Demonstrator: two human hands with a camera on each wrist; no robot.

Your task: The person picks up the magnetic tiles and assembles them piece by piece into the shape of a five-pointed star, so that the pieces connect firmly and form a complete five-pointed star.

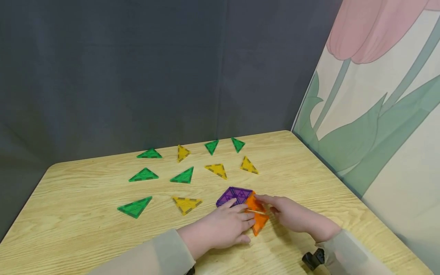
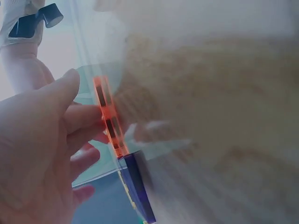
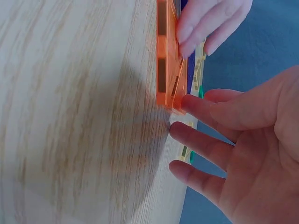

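Two translucent orange triangle tiles lie flat on the table, the upper orange tile (image 1: 253, 204) against a group of purple triangle tiles (image 1: 240, 194) and the lower orange tile (image 1: 260, 223) just below it with a narrow gap. My left hand (image 1: 227, 225) rests over them from the left, fingers spread across purple and orange and partly hiding both. From the right, my right hand (image 1: 292, 214) reaches in with its index finger at the upper orange tile's edge. In the right wrist view its fingertips (image 3: 189, 103) touch an orange corner, the other fingers extended loosely.
Green triangle tiles (image 1: 135, 207) and yellow triangle tiles (image 1: 186, 204) lie scattered singly across the left and back of the wooden table (image 1: 86, 229). A dark curtain (image 1: 137, 76) hangs behind, and a tulip-patterned panel (image 1: 388, 95) stands along the right edge.
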